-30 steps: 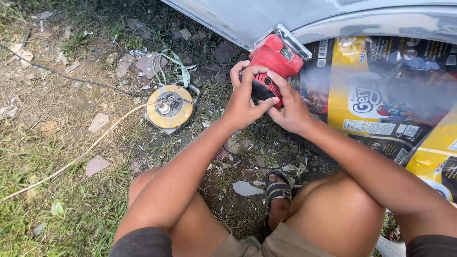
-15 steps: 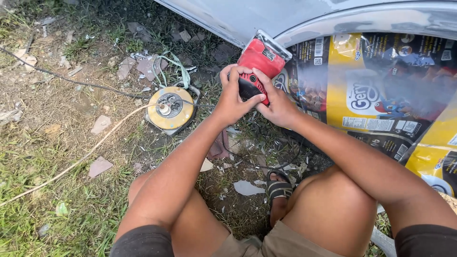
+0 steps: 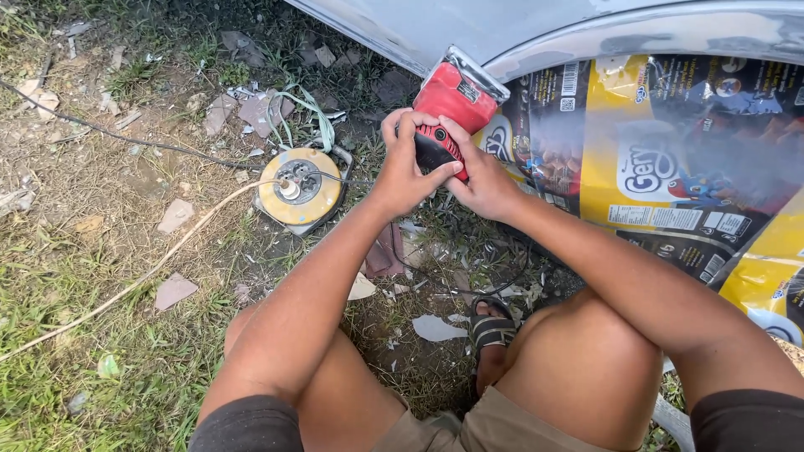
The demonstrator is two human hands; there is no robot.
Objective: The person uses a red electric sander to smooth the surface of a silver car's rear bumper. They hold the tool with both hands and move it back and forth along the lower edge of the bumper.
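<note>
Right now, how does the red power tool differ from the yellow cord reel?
The red tool is held up in both hands, left hand and right hand, against the grey panel; the yellow reel lies flat on the ground, untouched. The tool is red and black and blocky; the reel is round and yellow with a grey hub. A pale cord runs from the reel across the grass.

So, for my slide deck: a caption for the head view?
Both hands, left hand and right hand, grip a red power sander against grey car bodywork.
</note>
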